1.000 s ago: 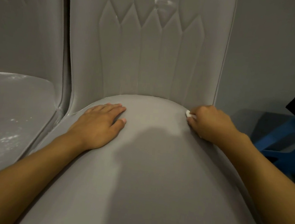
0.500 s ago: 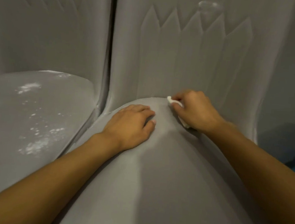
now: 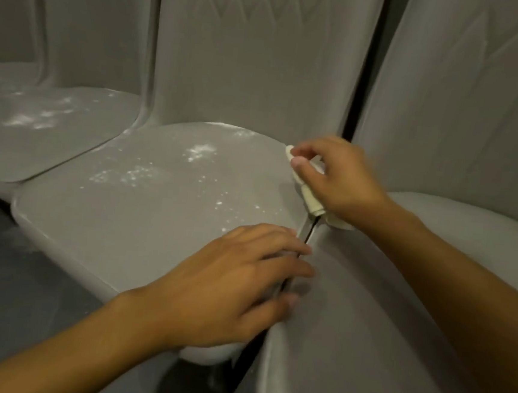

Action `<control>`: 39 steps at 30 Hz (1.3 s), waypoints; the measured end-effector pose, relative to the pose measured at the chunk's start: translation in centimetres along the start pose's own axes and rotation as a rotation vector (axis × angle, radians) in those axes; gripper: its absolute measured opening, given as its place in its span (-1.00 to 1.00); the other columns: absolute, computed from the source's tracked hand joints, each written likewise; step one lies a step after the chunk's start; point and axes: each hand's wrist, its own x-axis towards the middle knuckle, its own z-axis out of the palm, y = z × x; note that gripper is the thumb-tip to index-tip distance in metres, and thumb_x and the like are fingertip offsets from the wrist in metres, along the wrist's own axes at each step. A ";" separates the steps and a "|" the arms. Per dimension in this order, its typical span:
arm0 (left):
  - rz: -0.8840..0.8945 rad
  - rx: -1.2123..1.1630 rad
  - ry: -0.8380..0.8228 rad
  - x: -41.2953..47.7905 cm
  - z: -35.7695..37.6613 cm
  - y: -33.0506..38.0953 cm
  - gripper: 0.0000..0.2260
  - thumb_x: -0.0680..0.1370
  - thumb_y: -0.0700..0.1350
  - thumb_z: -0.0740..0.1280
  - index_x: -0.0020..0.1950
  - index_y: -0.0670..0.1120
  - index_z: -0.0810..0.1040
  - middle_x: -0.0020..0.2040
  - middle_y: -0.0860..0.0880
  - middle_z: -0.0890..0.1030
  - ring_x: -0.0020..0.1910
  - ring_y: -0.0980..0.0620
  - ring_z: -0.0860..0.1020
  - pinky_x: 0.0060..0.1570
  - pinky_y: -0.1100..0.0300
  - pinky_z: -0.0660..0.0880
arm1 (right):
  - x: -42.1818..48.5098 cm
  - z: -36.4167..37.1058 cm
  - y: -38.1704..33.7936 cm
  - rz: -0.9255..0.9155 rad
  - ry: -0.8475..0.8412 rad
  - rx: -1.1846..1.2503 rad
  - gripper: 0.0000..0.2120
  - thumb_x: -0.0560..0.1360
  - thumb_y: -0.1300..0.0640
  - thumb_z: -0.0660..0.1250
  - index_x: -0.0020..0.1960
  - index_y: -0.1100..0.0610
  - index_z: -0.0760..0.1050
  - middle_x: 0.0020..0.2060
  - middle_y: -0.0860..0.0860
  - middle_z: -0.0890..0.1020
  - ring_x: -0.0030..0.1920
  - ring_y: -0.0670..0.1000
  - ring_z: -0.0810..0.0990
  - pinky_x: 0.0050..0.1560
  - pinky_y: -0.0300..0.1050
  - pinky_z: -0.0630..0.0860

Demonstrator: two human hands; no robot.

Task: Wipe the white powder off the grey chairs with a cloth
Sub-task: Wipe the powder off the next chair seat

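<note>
Hands at the seam between 2 grey seats, head view. My right hand (image 3: 343,181), at 1 o'clock from frame centre, is curled on a pale cloth (image 3: 311,197). Thumb and fingertips pinch its upper edge, and the rest of the fabric trails from under the palm toward 6 o'clock. The cloth touches the rear right corner of the middle chair (image 3: 130,216), where its seat meets that of the right chair (image 3: 398,302).

My left hand (image 3: 231,288), at 7 o'clock from the right hand and apart from it, is palm down with fingers straight and spread, gripping nothing. Its fingertips reach across the dark gap between the 2 seats. The hand is blurred, so I cannot tell whether the palm bears on the seat.

White powder (image 3: 199,153) lies in patches and specks over the middle seat, densest at 11 o'clock from my left hand. The left chair (image 3: 53,137), at 9 o'clock in the frame, carries more pale patches on its seat. The right chair's seat reads as uniform grey. Dark floor (image 3: 9,284) shows at 8 o'clock, below the seat fronts.
</note>
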 end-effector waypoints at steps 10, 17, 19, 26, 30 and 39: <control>-0.213 -0.074 0.079 -8.7 -3.7 -13.3 -0.72 0.62 0.15 0.25 0.29 0.15 0.59 0.26 0.24 0.50 0.28 0.17 0.47 0.15 0.01 0.53 | -1.1 4.9 -2.6 0.367 -0.170 -0.105 -0.51 0.57 -0.08 0.36 0.40 0.16 0.47 0.26 0.03 0.40 0.19 0.04 0.49 0.23 -0.29 0.26; -0.201 -0.095 0.042 -9.1 -2.6 -14.1 -0.71 0.62 0.18 0.20 0.33 0.26 0.50 0.26 0.26 0.42 0.27 0.17 0.40 0.22 0.12 0.39 | -1.5 5.4 -3.6 0.418 -0.111 -0.124 -0.60 0.60 0.00 0.34 0.37 0.16 0.50 0.26 0.07 0.40 0.18 0.06 0.49 0.28 -0.24 0.30; -0.214 -0.083 0.026 -9.2 -2.6 -14.2 -0.70 0.62 0.17 0.19 0.33 0.24 0.49 0.26 0.24 0.42 0.26 0.14 0.41 0.22 0.13 0.37 | -1.6 5.4 -3.7 0.430 -0.099 -0.114 -0.59 0.60 0.00 0.34 0.38 0.15 0.49 0.26 0.07 0.39 0.18 0.04 0.48 0.28 -0.27 0.27; -0.241 -0.064 0.021 -9.7 -2.6 -13.5 -0.64 0.63 0.18 0.16 0.38 0.16 0.51 0.30 0.16 0.44 0.29 0.10 0.41 0.27 0.13 0.40 | -1.9 5.8 -3.2 0.384 -0.014 -0.044 -0.67 0.64 -0.08 0.25 0.28 0.06 0.60 0.04 0.00 0.47 0.07 -0.01 0.51 0.15 -0.34 0.27; -0.244 -0.021 -0.010 -9.4 -3.0 -13.1 -0.64 0.64 0.16 0.15 0.39 0.11 0.50 0.31 0.12 0.44 0.30 0.07 0.40 0.29 0.08 0.42 | -1.8 5.3 -2.7 0.343 -0.080 -0.038 -0.65 0.64 -0.10 0.22 0.29 0.03 0.60 0.04 0.05 0.50 0.07 0.03 0.52 0.14 -0.25 0.31; -0.161 0.083 -0.009 -9.3 -2.3 -13.7 -0.65 0.67 0.11 0.11 0.38 0.06 0.48 0.29 0.03 0.46 0.26 -0.02 0.43 0.28 0.01 0.42 | -1.7 4.7 -3.2 0.296 -0.025 -0.006 -0.70 0.62 -0.05 0.27 0.26 0.03 0.61 0.00 -0.03 0.57 0.06 -0.08 0.52 0.14 -0.22 0.36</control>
